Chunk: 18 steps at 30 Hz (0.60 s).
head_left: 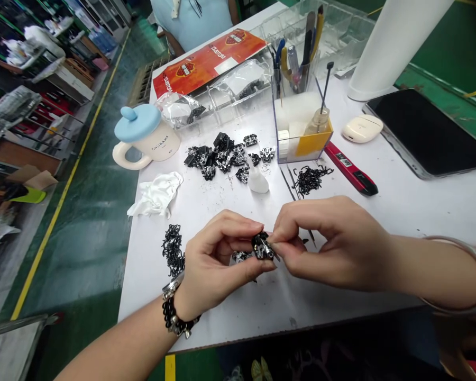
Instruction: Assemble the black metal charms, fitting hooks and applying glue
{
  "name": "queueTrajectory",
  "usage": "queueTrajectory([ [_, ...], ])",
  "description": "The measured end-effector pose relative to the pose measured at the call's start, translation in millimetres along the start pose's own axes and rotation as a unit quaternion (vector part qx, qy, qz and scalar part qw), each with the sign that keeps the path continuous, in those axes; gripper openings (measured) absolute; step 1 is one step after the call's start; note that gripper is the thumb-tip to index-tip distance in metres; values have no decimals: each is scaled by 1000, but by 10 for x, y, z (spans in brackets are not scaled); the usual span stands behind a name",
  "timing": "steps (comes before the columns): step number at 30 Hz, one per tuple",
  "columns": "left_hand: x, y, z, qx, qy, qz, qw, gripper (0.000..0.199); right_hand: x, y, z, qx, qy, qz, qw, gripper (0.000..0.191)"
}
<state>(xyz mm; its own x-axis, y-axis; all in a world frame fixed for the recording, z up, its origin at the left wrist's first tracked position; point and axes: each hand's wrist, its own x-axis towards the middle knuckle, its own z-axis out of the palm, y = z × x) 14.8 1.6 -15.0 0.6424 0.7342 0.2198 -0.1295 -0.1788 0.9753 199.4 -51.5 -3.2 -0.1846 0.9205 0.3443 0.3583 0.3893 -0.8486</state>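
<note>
Between thumb and fingers, my left hand (pixel 218 259) holds a small black-and-silver plastic part (pixel 263 246) above the table. My right hand (pixel 329 243) is closed in a pinch at the right side of that part; whatever its fingertips grip is too small to make out. Partly behind my left fingers lies another black-and-silver piece (pixel 241 256). A pile of similar parts (pixel 218 153) rests farther back, with a small white bottle (pixel 258 181) beside it. Tiny black curved pieces form one heap (pixel 173 251) left of my left hand and another heap (pixel 311 180) beyond my right hand.
On the white table (pixel 206 328) stand a lidded mug (pixel 150 137), a crumpled tissue (pixel 156 194) and a clear organizer (pixel 305 143) with tools. A red cutter (pixel 351 169), earbud case (pixel 362 128) and tablet (pixel 428 132) lie right. Someone sits across the table.
</note>
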Motion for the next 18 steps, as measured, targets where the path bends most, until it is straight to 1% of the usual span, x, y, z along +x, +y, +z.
queueTrajectory([
  [4, -4, 13, 2, -13, 11, -12, 1000, 41, 26, 22, -44, 84, -37, 64, 994, 9],
  [8, -4, 18, 5, -30, 17, -18, 999, 41, 52, 73, -59, 173, -77, 112, 975, 6],
  [11, 2, 17, 5, -26, 27, -23, 999, 40, 61, 109, -52, 219, -88, 136, 962, 8],
  [14, 8, 15, 9, -22, 37, -29, 999, 39, 53, 124, -46, 222, -85, 126, 963, 8],
  [18, 13, 9, 14, -27, 40, -28, 998, 38, 25, 124, -42, 159, -71, 68, 982, 8],
])
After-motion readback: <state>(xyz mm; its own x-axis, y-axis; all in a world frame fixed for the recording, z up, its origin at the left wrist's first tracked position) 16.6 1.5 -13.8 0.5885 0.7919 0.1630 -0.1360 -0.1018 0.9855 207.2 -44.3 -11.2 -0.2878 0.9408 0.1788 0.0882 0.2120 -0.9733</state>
